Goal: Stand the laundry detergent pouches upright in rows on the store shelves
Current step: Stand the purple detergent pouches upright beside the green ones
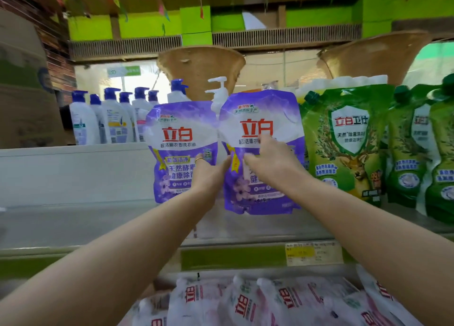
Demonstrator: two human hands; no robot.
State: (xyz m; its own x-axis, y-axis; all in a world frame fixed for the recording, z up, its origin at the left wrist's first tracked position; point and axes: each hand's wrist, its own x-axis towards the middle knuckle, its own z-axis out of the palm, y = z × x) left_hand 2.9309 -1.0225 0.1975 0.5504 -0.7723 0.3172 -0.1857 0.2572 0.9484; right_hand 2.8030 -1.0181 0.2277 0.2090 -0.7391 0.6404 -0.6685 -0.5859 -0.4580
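Head view. Two purple detergent pouches stand side by side on the upper shelf (73, 222) at frame centre. The left purple pouch (181, 139) sits at 10 o'clock from the hands and the right purple pouch (258, 109) at 1 o'clock, their edges touching.

The left hand (208, 176) is at the seam between them, with its fingers on the lower face of the left pouch and its thumb toward the right one. Whether it pinches either pouch cannot be told. The right hand (272, 161) lies with straight fingers pressed on the front of the right pouch, with nothing clasped.

Hazards:
- The pouches are soft and look top-heavy – letting go before the bases sit flat could let one slump forward off the shelf onto the pink pouches (245, 303) at 6 o'clock.
- Pushing too far back may knock the white pump bottle (218, 97) at 12 o'clock.
- Sideways pressure toward 3 o'clock could tilt the green pouches (344, 141), which stand just beside the right pouch – the row would then lean.
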